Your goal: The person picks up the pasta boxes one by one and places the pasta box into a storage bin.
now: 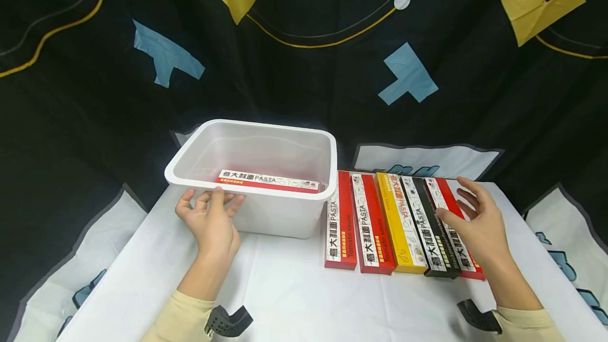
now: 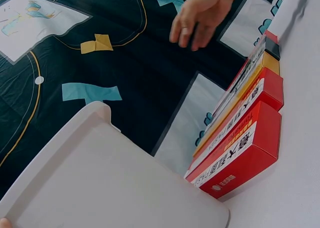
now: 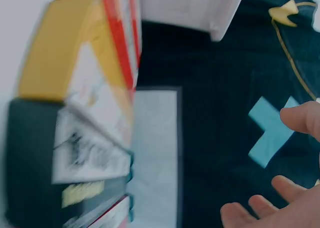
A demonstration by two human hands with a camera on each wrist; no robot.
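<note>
A white plastic bin (image 1: 280, 215) stands on the left half of the table, with a red and white pasta box (image 1: 268, 181) lying inside. My left hand (image 1: 214, 226) grips the bin's front rim near its left corner, thumb at the rim and the other fingers under it. Right of the bin lies a row of pasta boxes: two red ones, a yellow box (image 1: 401, 226), a black box (image 1: 429, 226) and a red box (image 1: 453, 226) at the right end. Over that end hovers my right hand (image 1: 480, 220), fingers loosely bent and spread, holding nothing.
A white cloth (image 1: 304, 300) covers the table. Behind it hangs a black curtain (image 1: 294, 83) with yellow and blue tape pieces. The nearest red box (image 1: 339, 226) lies close against the bin's right side. Each wrist wears a black strap mount (image 1: 230, 321).
</note>
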